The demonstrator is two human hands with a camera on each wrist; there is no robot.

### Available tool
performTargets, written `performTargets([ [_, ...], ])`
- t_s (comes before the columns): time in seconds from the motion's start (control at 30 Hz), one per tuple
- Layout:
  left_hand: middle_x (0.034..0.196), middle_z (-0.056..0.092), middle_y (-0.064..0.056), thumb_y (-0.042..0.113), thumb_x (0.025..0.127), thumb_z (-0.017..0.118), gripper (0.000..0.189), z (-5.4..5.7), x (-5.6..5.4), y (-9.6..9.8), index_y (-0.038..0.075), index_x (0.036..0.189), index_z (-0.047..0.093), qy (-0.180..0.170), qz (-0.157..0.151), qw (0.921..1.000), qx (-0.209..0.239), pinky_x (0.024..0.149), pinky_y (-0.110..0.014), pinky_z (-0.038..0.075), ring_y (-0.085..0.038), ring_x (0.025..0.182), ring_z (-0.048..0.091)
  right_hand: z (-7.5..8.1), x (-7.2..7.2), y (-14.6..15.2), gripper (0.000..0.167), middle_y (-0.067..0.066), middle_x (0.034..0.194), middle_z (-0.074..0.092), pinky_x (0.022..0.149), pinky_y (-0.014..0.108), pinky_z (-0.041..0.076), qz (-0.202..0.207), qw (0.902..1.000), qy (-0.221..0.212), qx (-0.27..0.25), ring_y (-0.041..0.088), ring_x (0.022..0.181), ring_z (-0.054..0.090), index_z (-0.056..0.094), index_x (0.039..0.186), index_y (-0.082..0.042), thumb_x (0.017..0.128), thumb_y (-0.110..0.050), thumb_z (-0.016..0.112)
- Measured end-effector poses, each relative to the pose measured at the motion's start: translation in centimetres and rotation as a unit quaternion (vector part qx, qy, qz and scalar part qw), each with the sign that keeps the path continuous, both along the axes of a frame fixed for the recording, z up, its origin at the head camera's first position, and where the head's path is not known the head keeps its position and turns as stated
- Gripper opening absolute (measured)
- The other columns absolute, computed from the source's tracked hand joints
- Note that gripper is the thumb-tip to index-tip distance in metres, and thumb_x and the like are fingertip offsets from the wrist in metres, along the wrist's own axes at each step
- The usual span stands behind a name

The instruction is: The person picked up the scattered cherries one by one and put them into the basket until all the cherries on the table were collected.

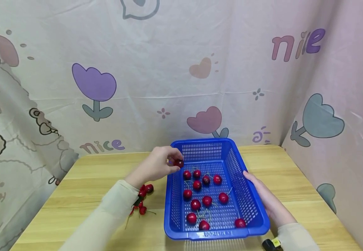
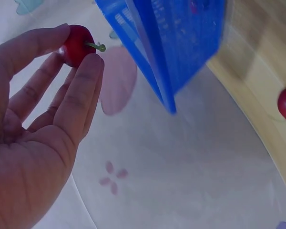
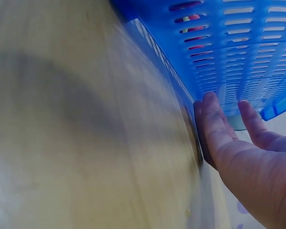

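Between thumb and fingertips my left hand (image 1: pixel 161 162) pinches a dark red cherry (image 2: pixel 78 45), its short green stem pointing out. In the head view this cherry overlaps the left rim of a blue plastic basket (image 1: pixel 197 235), near its back corner. My right hand (image 3: pixel 250 162) rests against the outside of the basket's right wall, fingers fairly straight, with a fingertip up at the rim in the head view. Inside the basket, several red cherries (image 1: pixel 207 200) with stems are spread over the perforated floor.
Left of the basket, a small group of cherries (image 1: pixel 142 210) lies on the wooden table (image 1: pixel 84 195), partly hidden by my left wrist. A printed curtain (image 1: pixel 156 69) hangs right behind the table and along both sides.
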State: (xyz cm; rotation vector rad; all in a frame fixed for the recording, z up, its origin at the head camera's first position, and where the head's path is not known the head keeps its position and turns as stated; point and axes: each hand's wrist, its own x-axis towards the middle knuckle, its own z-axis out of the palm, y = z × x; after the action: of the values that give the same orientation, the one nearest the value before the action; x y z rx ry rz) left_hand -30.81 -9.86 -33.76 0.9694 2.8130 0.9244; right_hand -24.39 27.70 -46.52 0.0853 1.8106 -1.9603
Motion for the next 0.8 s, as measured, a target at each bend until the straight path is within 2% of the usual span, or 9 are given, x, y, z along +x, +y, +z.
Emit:
performTargets([
  [0.3,0.107,0.077,-0.001,0.005,0.090,0.085,0.022,-0.3,1.3,3.0,0.012,0.109,0.079,0.016,-0.065,0.9976,-0.021,0.085,-0.030,0.064,-0.015,0.096,0.069,0.1,0.1,-0.1,0.090,0.034,0.165,0.033,0.100,0.059,0.061,-0.004,1.0000,-0.001,0.009,0.034,0.119,0.068,-0.002,0.173,-0.021,0.107,-0.074,0.030],
  [0.5,0.104,0.076,0.001,0.009,0.092,0.084,0.021,-0.3,2.3,4.8,0.015,0.112,0.080,0.011,-0.092,0.9942,-0.054,0.080,-0.020,0.059,-0.015,0.092,0.066,0.2,0.1,0.1,0.093,0.034,0.163,0.037,0.100,0.060,0.061,0.004,1.0000,-0.006,0.004,0.034,0.117,0.070,-0.001,0.173,-0.018,0.107,-0.074,0.031],
  [0.63,0.097,0.073,0.004,0.011,0.093,0.084,0.018,-0.5,2.8,6.1,0.017,0.110,0.080,-0.001,-0.120,0.9897,-0.079,0.076,-0.017,0.055,-0.013,0.086,0.062,0.4,-0.1,0.1,0.092,0.033,0.160,0.042,0.100,0.059,0.062,0.004,0.9999,-0.007,0.013,0.033,0.115,0.071,0.002,0.173,-0.015,0.107,-0.073,0.033],
  [0.8,0.096,0.073,0.007,0.014,0.093,0.085,0.020,-0.8,3.3,7.8,0.019,0.111,0.079,-0.012,-0.154,0.9810,-0.117,0.079,-0.013,0.055,-0.006,0.084,0.061,0.5,-0.3,0.2,0.091,0.033,0.159,0.041,0.099,0.060,0.062,0.007,0.9995,-0.002,0.031,0.034,0.116,0.070,0.001,0.172,-0.013,0.108,-0.069,0.034],
])
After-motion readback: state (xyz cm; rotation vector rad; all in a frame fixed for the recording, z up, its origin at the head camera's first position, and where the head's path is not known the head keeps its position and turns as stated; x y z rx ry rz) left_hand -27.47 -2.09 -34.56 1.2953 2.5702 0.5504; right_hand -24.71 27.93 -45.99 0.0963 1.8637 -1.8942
